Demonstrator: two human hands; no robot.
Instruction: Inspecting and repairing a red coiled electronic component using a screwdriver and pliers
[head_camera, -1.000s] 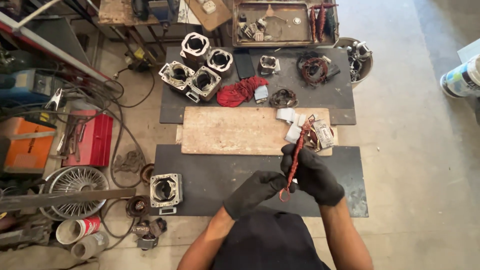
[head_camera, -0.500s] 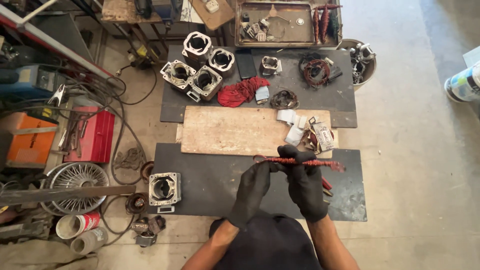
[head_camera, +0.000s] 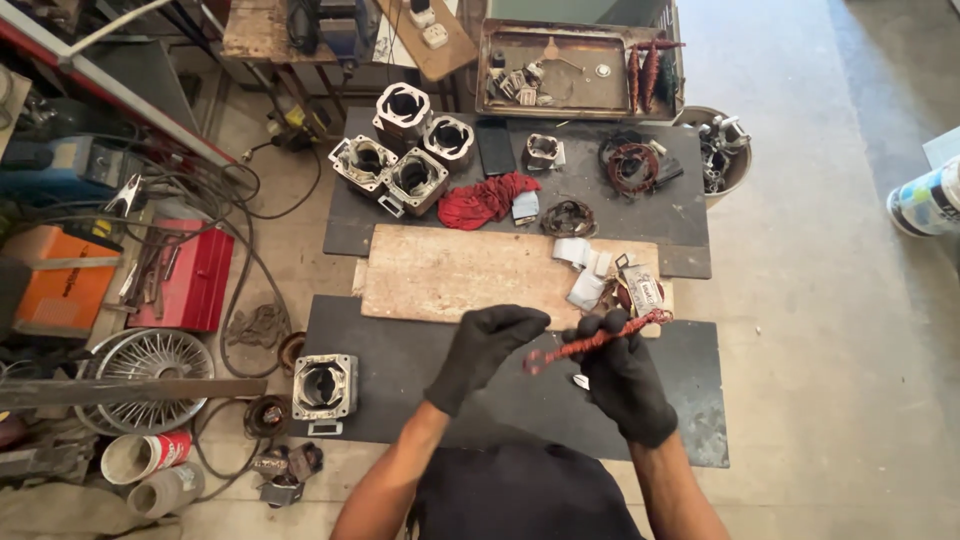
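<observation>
We're seeing a cylinder block (head_camera: 323, 386) lying left on the near mat (head_camera: 400, 370), wooden board (head_camera: 450, 275) sitting behind, tray (head_camera: 500, 60) at far back.
</observation>
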